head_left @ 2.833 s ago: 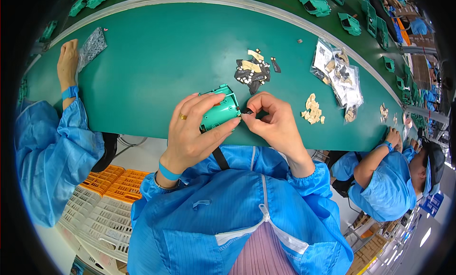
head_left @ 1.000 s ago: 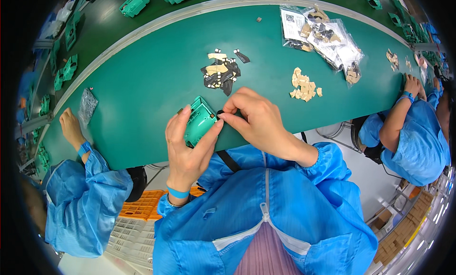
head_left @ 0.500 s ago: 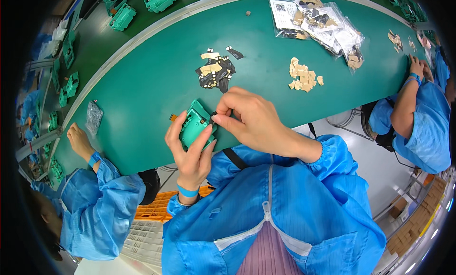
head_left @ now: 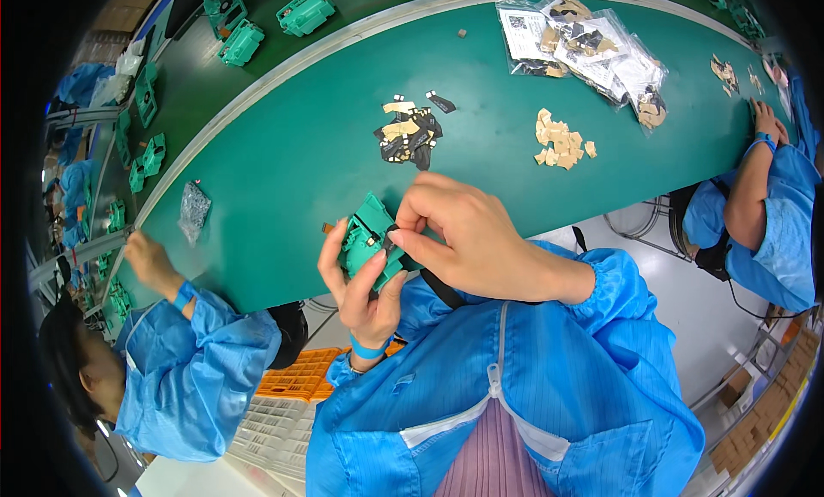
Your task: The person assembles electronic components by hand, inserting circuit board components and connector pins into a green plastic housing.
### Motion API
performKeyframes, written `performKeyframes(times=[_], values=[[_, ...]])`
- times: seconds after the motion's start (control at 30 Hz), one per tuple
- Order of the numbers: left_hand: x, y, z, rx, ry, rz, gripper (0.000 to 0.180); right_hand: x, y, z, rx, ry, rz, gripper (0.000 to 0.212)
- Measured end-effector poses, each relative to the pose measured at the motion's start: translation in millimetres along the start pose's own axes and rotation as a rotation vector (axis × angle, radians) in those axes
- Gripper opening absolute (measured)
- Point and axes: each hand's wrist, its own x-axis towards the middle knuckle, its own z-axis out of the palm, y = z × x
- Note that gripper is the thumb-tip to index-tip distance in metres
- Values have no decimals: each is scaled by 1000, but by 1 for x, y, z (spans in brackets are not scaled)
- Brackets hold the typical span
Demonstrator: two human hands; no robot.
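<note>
My left hand (head_left: 367, 306) is closed around a green plastic housing (head_left: 375, 212), held tilted just above the table's near edge. A short orange-brown flex cable end (head_left: 328, 228) sticks out at the housing's left side. Against the housing's right part, my right hand (head_left: 468, 231) pinches a small black strip (head_left: 392, 238) between thumb and forefinger. Part of that strip is hidden by the fingertips. Beyond my hands lies a loose pile of black flex strips (head_left: 419, 145) with tan backings and white ends. Farther right is a heap of small tan pieces (head_left: 562, 141).
Clear bags (head_left: 592, 55) of parts and white sheets lie at the far right. A small bubble-wrap bag (head_left: 194, 212) sits on the left. More green housings (head_left: 305, 11) stand beyond the table's pale rim (head_left: 343, 35). Co-workers in blue sit on both sides, hands at the table.
The scene has shifted slightly rightward in view. The housing has tilted in my left hand, and my right fingers have moved the black strip farther over it. The left co-worker's hand has moved a little.
</note>
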Motion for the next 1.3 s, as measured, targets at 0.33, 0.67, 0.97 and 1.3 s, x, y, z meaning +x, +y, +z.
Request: performKeyframes(times=[0.33,0.67,0.97,1.3], values=[[2,4,-4,81,-26,89,46,-9,-12,-3,-47,16,-48,13],[5,5,-3,61,-9,124,44,-14,-14,-3,-70,3,-66,12],[3,7,-1,-4,36,71,43,-15,-18,3,-111,104,-134,15],[3,6,1,-24,51,138,45,-14,-5,1,27,131,-5,21]])
